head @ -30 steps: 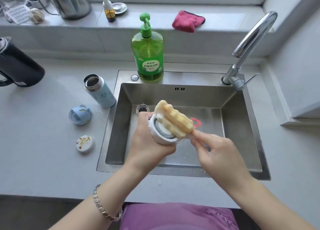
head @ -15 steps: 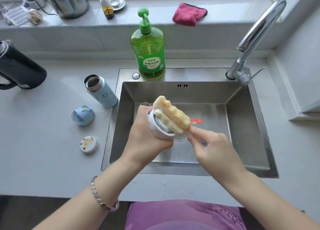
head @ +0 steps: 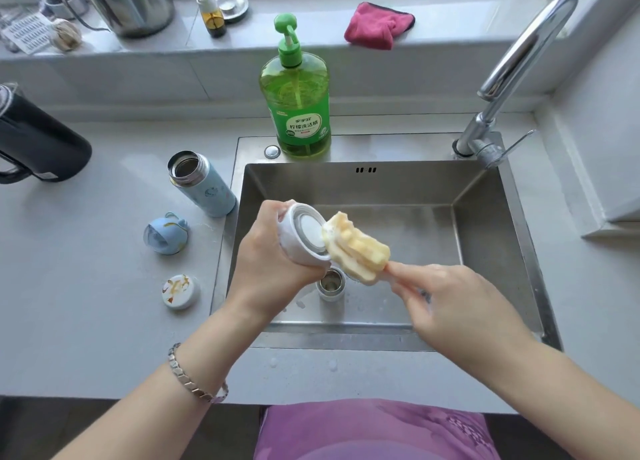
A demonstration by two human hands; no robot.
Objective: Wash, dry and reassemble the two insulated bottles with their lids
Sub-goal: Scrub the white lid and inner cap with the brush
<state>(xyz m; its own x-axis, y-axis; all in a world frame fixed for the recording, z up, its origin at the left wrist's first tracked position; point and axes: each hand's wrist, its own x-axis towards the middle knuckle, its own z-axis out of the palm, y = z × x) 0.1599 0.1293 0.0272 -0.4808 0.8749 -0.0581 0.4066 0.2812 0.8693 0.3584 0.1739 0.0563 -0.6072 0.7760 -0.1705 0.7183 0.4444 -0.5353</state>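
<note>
Brushed-metal sink, glossy chrome tap, porous foam sponge, smooth white plastic lid.

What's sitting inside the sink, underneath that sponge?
A steel-rimmed round opening stands on the wet sink floor, just below the sponge. The left hand hides its surroundings, so bottle or drain is unclear.

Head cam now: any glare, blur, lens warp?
Head view: window daylight glares off the faucet and washes out the sill; wide-angle lens splays the sink walls; right hand slightly motion-smeared; sponge brush and white lid are sharp enough.
</note>
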